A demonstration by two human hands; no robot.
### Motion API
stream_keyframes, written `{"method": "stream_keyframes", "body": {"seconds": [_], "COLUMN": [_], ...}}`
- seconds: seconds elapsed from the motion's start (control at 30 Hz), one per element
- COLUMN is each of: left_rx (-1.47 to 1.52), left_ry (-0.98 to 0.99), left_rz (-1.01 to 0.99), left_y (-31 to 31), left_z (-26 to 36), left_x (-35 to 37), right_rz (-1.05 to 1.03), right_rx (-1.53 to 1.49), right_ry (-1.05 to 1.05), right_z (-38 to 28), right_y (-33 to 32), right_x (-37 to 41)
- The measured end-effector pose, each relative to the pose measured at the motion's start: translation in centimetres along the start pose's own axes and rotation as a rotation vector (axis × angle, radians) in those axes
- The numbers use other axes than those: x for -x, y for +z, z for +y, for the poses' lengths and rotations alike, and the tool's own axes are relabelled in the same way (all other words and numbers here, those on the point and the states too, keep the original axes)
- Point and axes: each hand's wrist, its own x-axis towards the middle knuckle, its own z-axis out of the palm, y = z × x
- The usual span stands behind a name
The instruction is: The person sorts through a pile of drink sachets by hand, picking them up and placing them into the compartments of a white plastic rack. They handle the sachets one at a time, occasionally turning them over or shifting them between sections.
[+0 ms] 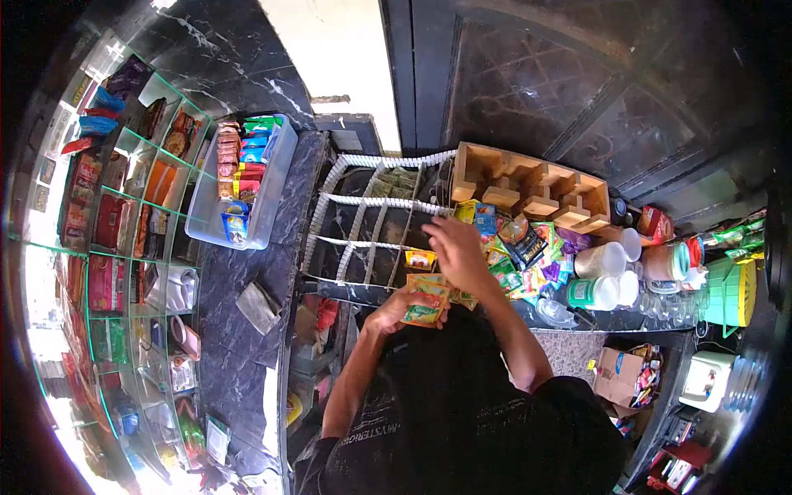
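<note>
My left hand (389,315) is closed around a small stack of orange, yellow and green sachets (426,302), held in front of my chest. Above and to its right, my right hand (459,254) has its fingers stretched out, over the right side of a divided rack (356,200) with white-wrapped dividers. Nothing shows between those fingers. Under the hand, a yellow and red packet (420,260) lies in a front compartment of the rack. Greenish paper-like pieces (394,182) sit in a back compartment.
Right of the rack lies a heap of mixed sachets (523,254), below a wooden compartment box (536,178). Several jars (601,260) stand farther right. On the left counter are a clear plastic bin (276,177) of sachets and a glass shelf (132,198) of goods.
</note>
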Motion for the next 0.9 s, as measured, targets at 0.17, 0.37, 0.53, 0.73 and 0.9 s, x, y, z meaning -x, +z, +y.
{"method": "stream_keyframes", "body": {"seconds": [0.17,0.37,0.53,0.73,0.9], "left_rx": [0.372,0.356,0.125,0.172,0.249], "left_ry": [0.172,0.225,-0.032,0.045,0.135], "left_rz": [-0.01,0.206,0.337,0.275,-0.103], "left_y": [-0.7,-0.3,-0.7,-0.4,-2.3], "left_z": [-0.8,-0.8,-0.8,-0.1,0.0], "left_x": [-0.4,-0.8,0.8,0.9,1.2], "right_rz": [-0.246,-0.374,-0.392,-0.482,-0.444], "right_rx": [-0.548,-0.112,-0.127,-0.38,-0.556], "right_ry": [0.34,-0.18,-0.277,-0.259,0.012], "right_z": [-0.6,-4.9,-5.6,-5.4,-3.2], "right_y": [-4.3,-2.5,-1.3,-2.3,-2.1], "right_x": [-0.8,1.3,1.1,0.3,-0.1]}}
